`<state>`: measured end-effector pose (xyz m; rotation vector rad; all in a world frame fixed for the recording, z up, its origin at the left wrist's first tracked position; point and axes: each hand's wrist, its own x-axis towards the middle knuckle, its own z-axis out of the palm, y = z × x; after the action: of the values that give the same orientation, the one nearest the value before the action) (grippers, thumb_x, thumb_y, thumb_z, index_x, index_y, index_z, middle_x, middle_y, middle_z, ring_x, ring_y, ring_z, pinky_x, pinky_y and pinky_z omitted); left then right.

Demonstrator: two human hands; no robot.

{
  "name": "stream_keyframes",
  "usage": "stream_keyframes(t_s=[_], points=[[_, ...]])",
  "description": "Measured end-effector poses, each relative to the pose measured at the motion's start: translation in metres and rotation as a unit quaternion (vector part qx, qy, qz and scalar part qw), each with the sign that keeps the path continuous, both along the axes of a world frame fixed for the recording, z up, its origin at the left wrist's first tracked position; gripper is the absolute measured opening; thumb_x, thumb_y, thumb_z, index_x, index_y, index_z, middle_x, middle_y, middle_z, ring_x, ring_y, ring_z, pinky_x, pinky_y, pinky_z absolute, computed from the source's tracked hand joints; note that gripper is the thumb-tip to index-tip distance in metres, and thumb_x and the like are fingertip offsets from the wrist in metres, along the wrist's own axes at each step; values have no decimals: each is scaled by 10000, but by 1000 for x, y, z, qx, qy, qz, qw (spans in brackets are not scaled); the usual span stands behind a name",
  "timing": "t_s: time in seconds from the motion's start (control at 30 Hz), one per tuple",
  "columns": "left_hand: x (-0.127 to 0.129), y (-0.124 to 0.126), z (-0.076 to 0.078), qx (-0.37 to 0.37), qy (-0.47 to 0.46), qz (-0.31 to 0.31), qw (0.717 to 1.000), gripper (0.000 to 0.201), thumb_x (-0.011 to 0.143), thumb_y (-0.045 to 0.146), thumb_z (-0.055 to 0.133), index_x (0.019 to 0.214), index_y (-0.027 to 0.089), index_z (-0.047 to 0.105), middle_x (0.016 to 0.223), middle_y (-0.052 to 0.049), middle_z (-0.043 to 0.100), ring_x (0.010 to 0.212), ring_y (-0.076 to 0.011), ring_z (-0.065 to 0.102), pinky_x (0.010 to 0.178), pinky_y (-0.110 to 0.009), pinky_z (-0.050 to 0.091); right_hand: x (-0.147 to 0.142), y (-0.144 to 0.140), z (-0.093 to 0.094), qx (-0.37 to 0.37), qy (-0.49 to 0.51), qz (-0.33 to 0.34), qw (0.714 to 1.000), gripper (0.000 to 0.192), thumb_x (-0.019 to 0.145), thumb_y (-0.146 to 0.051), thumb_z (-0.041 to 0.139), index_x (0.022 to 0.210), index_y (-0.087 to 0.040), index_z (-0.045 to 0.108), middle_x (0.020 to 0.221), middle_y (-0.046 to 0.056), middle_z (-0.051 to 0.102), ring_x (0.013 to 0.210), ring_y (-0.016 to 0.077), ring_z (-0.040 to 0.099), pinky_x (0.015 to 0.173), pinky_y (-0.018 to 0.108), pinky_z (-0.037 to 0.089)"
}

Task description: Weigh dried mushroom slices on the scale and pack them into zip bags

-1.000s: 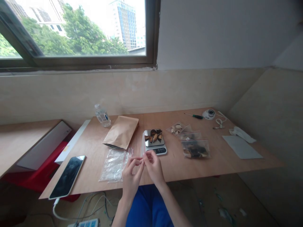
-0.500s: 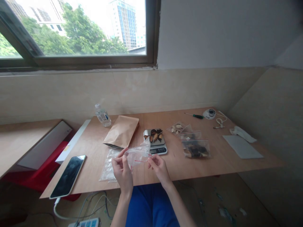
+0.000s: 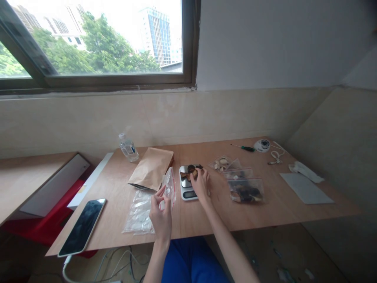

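My left hand [image 3: 161, 210] pinches a clear zip bag with a red seal line [image 3: 169, 182], held upright over the table. On the small kitchen scale [image 3: 189, 195] lie curled, dark brown dried pieces [image 3: 188, 173]. My right hand [image 3: 201, 184] reaches over the scale's right side, its fingers bent around some of these pieces; the fingertips are partly hidden. Under and beside my left hand, more clear zip bags [image 3: 137, 214] lie flat. Behind them rests a brown paper pouch [image 3: 151, 167].
Filled zip bags [image 3: 246, 190] of dark pieces and a bag of pale slices [image 3: 221, 163] lie to the right. Farther off are a screwdriver [image 3: 247, 148], a white dome camera [image 3: 262, 145] and a white sheet [image 3: 306, 188]. A water bottle [image 3: 129, 148] and a phone [image 3: 82, 226] are at left.
My right hand has let go of the zip bag and moved forward to the dried pieces on the scale. My left hand keeps the bag, now turned upright.
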<state>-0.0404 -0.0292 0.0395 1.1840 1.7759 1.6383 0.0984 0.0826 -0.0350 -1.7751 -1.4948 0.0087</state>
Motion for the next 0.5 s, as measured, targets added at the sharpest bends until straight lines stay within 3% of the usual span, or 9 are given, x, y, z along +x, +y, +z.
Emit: stream_keyframes(t_s=[0.17, 0.3, 0.4, 0.5], points=[[6, 4, -3, 7, 7, -3, 1000, 204, 811, 287, 507, 667, 218, 380, 1137, -80, 629, 1065, -226, 566, 798, -336, 434, 8, -2, -11, 14, 14, 27, 999, 214, 810, -251, 502, 969, -151, 605, 1017, 135, 505, 956, 258, 485, 834, 407, 401], [11, 10, -11, 19, -5, -14, 1000, 200, 793, 295, 525, 671, 222, 383, 1121, -85, 634, 1032, -230, 581, 804, -348, 437, 19, -6, -9, 40, 70, 50, 995, 211, 816, -227, 490, 972, -156, 612, 1026, 133, 487, 969, 246, 491, 840, 396, 422], [14, 13, -15, 16, -9, -23, 1000, 182, 796, 303, 520, 686, 221, 399, 1137, -81, 625, 1026, -223, 580, 816, -349, 430, 24, -12, 5, 47, 116, 62, 990, 216, 809, -220, 501, 977, -157, 621, 1025, 133, 488, 1001, 249, 485, 868, 401, 421], [17, 16, -17, 15, 2, -27, 1000, 170, 800, 293, 513, 691, 219, 407, 1135, -87, 623, 1031, -228, 576, 843, -368, 416, 18, -23, 32, 54, 178, 65, 981, 224, 793, -246, 540, 983, -166, 629, 1005, 121, 504, 996, 243, 499, 887, 396, 422]])
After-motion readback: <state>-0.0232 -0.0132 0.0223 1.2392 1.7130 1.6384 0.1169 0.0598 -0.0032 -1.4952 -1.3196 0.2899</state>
